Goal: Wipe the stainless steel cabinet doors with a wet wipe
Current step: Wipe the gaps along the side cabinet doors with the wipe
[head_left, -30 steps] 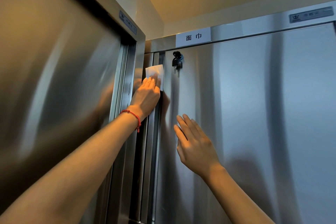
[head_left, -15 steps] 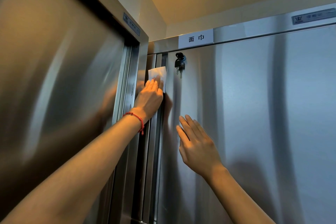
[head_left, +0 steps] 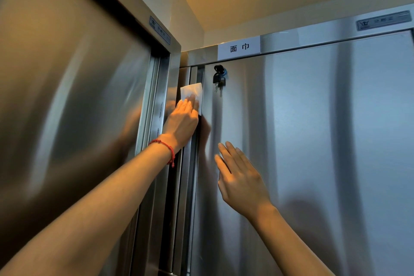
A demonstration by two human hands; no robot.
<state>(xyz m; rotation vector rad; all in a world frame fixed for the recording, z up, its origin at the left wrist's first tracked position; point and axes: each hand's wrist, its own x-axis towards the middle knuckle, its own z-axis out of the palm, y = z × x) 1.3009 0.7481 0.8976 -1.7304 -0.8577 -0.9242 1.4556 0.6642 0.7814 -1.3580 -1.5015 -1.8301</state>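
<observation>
- High up in the corner where two stainless steel cabinets meet, a white wet wipe (head_left: 192,92) lies flat against the left edge strip of the right-hand cabinet door (head_left: 313,141), just left of a bunch of keys (head_left: 218,78) hanging from the lock.
- Its lower part is hidden under the fingers that press it; only the top shows.
- The wipe looks thin, soft and limp, and very light; being damp, it would probably cling to the steel and bunch up if dragged by one corner, so a flat palm or flat fingers over its middle seems the best hold.
- The steel door is stiff, smooth and likely slippery when wet.
- The left hand (head_left: 182,120) reaches up with the arm stretched nearly straight, fingers extended and held together, pressing the wipe to the metal rather than pinching it. A red string bracelet (head_left: 164,147) circles that wrist.
- The right hand (head_left: 240,180) is lower and further right, palm towards the door, fingers straight and slightly apart, holding nothing; whether it touches the steel cannot be told.
- A white label (head_left: 239,47) with two characters sits on the frame above the door.
- The left cabinet door (head_left: 67,107) fills the left side, showing blurred reflections.
</observation>
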